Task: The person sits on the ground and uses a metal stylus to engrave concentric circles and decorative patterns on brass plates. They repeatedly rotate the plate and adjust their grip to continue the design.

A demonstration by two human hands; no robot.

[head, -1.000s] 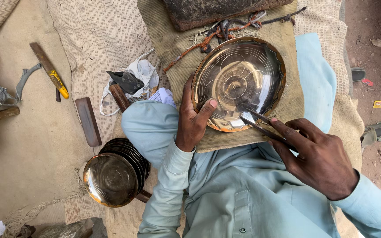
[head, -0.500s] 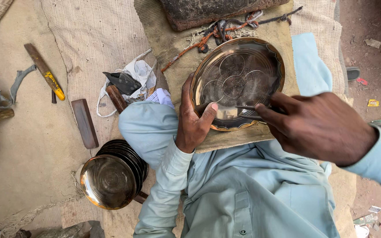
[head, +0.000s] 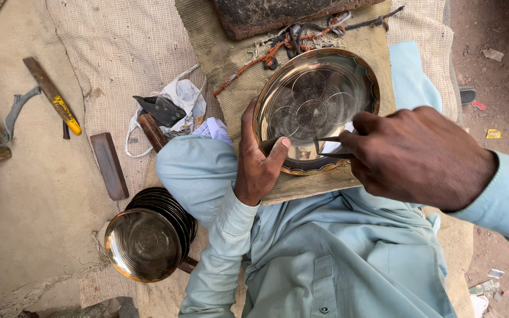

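Seen from above, looking down over a lap in pale blue-green clothing. A round brass plate (head: 316, 109) with engraved circles, lying on a brown padded board (head: 231, 65) across the knees. Left hand (head: 258, 162) gripping the near left rim of the plate, thumb pressed over the edge onto the inner surface. Right hand (head: 416, 156) closed around a thin metal engraving tool (head: 328, 144), its tip resting on the lower part of the plate, just beside the left thumb.

Beyond the plate, a tangle of orange and dark cord (head: 293, 38) against a dark rusty block (head: 284, 15) at the top edge. To the left of the knee, a crumpled white bag (head: 178, 97) with a dark metal piece (head: 160, 109) on top and a wooden handle (head: 151, 132) just beside it. Further left on the burlap ground cloth (head: 113, 47), a flat dark rectangular bar (head: 109, 166) and a long tool with a yellow handle (head: 54, 97). Near the lower left, a stack of shiny metal plates (head: 148, 238) leaning on the ground beside the left elbow. Bare dirt (head: 502, 70) with small scraps of litter on the right.
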